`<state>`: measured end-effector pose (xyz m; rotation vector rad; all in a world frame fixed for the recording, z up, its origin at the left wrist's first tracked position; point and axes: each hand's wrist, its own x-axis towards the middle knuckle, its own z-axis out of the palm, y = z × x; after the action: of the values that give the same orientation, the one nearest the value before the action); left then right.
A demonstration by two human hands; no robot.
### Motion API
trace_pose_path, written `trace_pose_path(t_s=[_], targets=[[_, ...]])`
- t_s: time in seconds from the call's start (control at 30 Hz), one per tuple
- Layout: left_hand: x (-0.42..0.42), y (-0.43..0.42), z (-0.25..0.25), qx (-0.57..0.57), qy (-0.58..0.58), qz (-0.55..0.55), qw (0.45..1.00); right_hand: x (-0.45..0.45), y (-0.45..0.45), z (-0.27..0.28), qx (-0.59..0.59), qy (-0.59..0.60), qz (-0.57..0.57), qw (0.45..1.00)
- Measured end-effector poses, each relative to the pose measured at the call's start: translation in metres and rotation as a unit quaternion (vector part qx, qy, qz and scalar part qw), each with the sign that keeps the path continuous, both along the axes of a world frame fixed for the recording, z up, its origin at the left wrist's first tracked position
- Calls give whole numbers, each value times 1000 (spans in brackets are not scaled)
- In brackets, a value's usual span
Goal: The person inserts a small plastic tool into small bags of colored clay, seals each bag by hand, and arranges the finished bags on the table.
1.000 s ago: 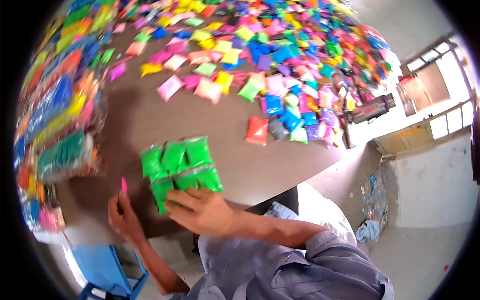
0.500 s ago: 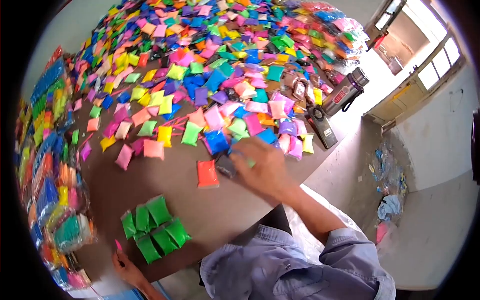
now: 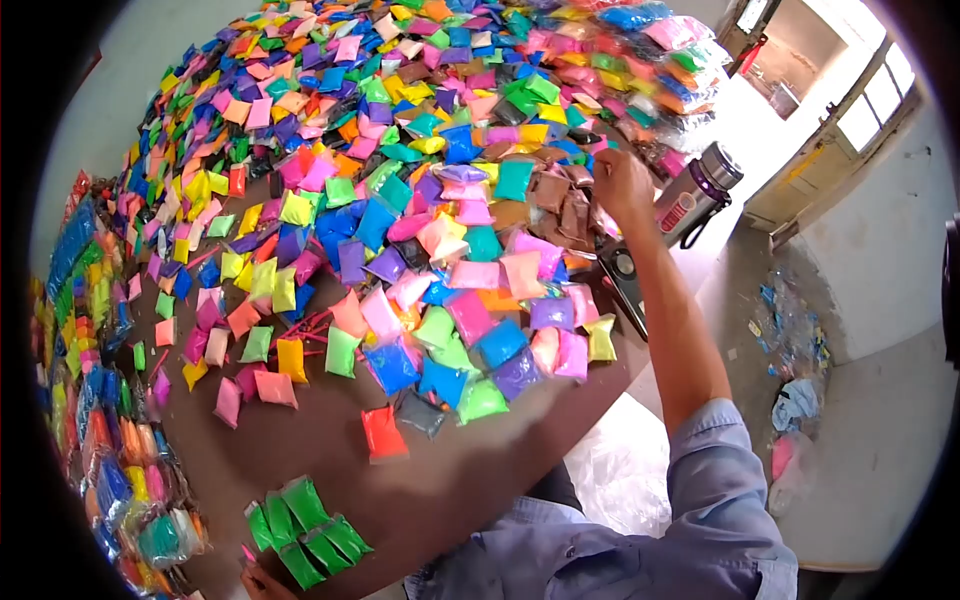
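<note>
Green packets (image 3: 322, 547), 6; right hand (image 3: 622, 186) beside brown packets (image 3: 573, 216), grip unclear; left hand (image 3: 264, 582) pinching 1 pink strip (image 3: 248, 553)

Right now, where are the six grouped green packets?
Lower left in the head view, the green packets lie on the table beside the left hand, below and left of the nearest red packet.

Red label (image 3: 676, 212) on flask (image 3: 695, 192), lettering illegible

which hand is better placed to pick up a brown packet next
Probably the right hand: it is close beside the brown packets, while the left hand is well away from them, near the green packets.
</note>
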<state>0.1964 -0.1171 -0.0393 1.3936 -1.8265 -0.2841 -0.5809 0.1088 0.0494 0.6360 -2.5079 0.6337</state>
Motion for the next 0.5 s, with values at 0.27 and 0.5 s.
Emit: trace_pose_path(t_s=[0.27, 0.5], targets=[[6, 0, -5, 52, -55, 149, 986, -76, -24, -10, 175, -127, -81, 973], [-11, 7, 8, 102, -88, 169, 976, -38, -63, 33, 151, -115, 41, 981]])
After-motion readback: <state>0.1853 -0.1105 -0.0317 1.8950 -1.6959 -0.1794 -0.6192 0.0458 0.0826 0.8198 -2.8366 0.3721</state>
